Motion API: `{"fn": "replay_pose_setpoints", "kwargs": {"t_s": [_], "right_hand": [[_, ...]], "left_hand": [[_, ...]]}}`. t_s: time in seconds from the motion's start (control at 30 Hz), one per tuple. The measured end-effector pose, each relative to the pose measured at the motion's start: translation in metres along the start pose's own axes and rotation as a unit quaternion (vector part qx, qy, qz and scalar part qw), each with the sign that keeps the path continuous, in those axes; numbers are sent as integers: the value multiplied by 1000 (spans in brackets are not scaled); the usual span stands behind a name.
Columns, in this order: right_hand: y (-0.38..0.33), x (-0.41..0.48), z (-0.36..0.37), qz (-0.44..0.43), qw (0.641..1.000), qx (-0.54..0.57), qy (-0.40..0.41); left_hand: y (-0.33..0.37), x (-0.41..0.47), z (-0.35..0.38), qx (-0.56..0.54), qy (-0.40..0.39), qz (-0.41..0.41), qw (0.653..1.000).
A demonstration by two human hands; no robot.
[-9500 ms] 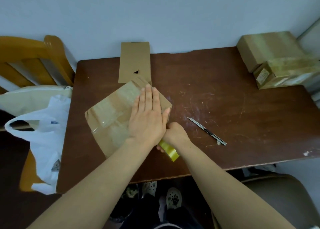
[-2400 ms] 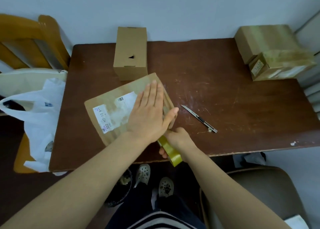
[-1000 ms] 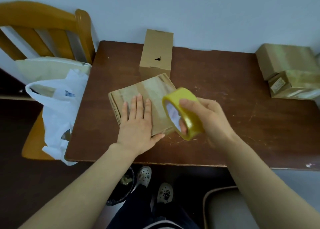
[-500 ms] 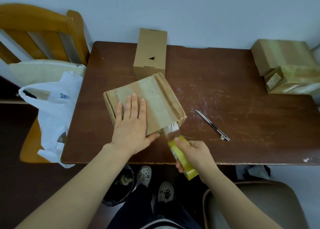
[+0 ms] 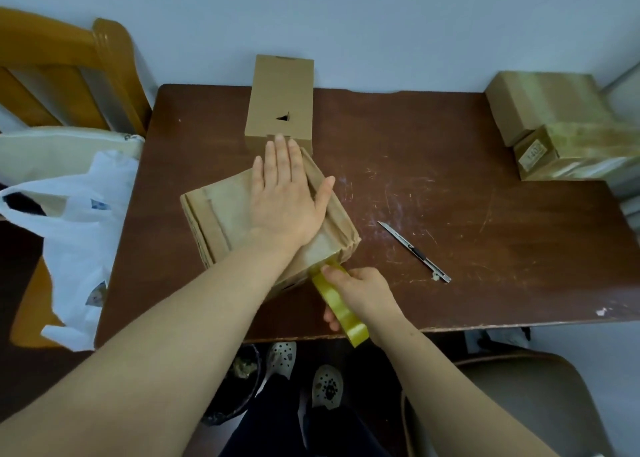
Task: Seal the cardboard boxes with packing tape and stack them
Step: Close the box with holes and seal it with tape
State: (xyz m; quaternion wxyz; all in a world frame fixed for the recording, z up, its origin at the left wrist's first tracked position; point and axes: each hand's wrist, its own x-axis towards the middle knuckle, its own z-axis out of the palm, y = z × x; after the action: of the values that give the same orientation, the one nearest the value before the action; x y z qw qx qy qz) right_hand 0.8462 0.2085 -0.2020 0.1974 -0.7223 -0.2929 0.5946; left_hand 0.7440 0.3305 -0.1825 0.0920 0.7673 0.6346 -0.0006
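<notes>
step: taping flat box (image 5: 221,221) on bench (image 5: 450,186) | left hand (image 5: 289,197) flat, open, pressing box | right hand (image 5: 360,290) grip closed around tape roll (image 5: 341,306) | next: probably cut tape with knife (image 5: 414,251)

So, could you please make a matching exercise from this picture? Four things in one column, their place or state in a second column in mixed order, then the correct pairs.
Column one
1. left hand
2. right hand
3. knife
4. upright box

Column two
a. lies on the table, to the right of the flat box
b. grips the yellow tape roll
c. stands at the table's far edge
d. presses flat on top of the flat box

Pairs: 1-d, 2-b, 3-a, 4-c
</notes>
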Motion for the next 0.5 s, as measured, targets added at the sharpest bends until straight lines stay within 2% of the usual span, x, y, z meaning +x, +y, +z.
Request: {"fn": "replay_pose_setpoints", "kwargs": {"t_s": [0.27, 0.4, 0.5], "right_hand": [[0, 2, 4, 4, 999, 36, -8], [0, -1, 4, 11, 998, 60, -10], [-4, -5, 4, 10, 996, 84, -29]], "left_hand": [[11, -38, 16, -22, 18, 25, 999], [11, -47, 15, -30, -17, 16, 999], [9, -54, 15, -9, -4, 48, 999]]}}
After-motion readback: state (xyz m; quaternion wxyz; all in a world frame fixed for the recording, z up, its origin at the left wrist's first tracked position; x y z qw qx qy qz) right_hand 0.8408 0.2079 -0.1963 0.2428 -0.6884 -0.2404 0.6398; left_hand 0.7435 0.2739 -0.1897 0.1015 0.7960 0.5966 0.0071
